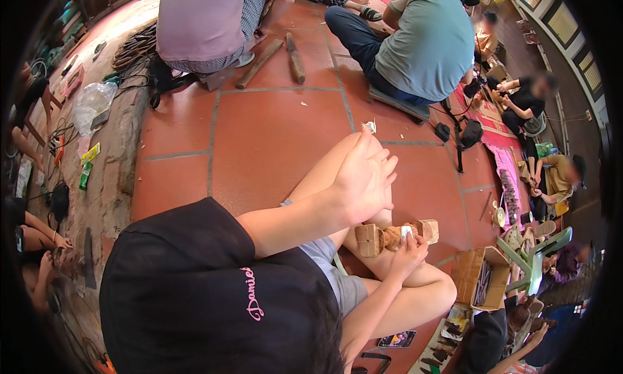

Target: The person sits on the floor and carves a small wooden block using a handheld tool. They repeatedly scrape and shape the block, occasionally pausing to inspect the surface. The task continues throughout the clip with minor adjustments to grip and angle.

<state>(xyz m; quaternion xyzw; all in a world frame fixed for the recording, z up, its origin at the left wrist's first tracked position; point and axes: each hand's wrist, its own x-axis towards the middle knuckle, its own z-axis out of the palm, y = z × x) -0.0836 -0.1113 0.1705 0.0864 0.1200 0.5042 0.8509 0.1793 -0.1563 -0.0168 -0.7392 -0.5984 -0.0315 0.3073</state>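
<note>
Two bare legs [422,284] support the carved wooden piece [370,241], apparently steadying it; the right hand's [410,252] fingers pinch a small white pad [406,232] against it, the left hand's [365,182] spread beyond it.

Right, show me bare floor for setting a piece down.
The red tiles between the black sleeve, raised left hand and wooden sticks look bare but for a white scrap. It is crowded around the cardboard box and phone, and near the plastic bag on the left.
</note>
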